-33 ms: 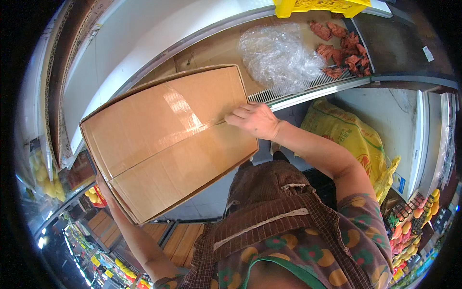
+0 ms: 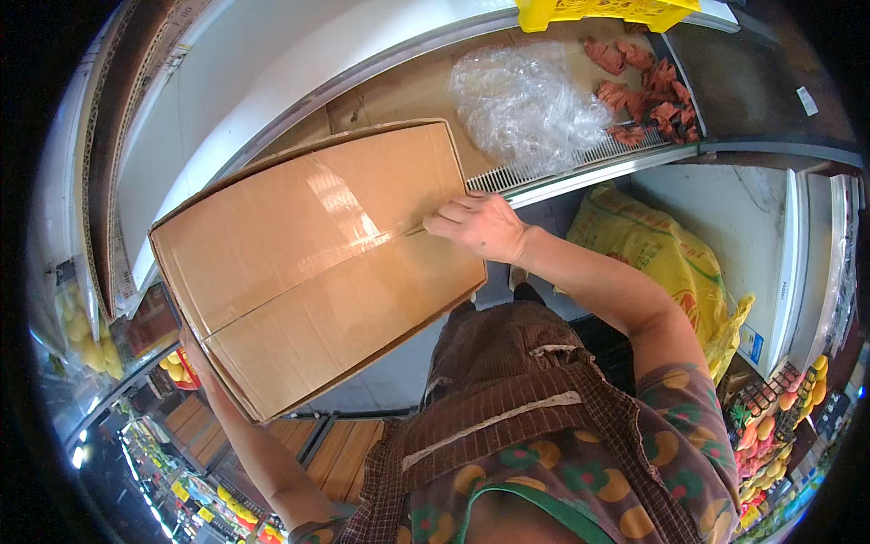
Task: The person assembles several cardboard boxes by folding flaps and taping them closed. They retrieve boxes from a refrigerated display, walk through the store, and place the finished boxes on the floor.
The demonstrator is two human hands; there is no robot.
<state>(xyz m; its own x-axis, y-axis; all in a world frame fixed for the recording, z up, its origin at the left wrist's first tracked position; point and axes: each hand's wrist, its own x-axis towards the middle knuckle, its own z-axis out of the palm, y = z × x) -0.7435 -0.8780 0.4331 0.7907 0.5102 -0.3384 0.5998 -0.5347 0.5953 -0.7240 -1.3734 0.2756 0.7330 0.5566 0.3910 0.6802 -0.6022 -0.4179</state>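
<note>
A large closed cardboard box [image 2: 317, 263] is held tilted in front of me. A seam runs along its top, with shiny clear tape [image 2: 344, 204] stuck across and along it. My right hand [image 2: 478, 225] rests at the seam near the box's right end, fingers curled together by the end of the tape. What they pinch is hidden beneath them. My left hand [image 2: 193, 352] holds the box at its lower left side. Most of its fingers are hidden behind the cardboard.
Beyond the box, a cardboard-lined shelf [image 2: 390, 95] bears crumpled clear plastic [image 2: 526, 104] and crumpled reddish-brown paper [image 2: 657, 95]. A yellow crate [image 2: 607, 13] stands at the back. A yellow woven sack [image 2: 652, 245] is at right, and fruit displays [image 2: 770, 444] line the lower right.
</note>
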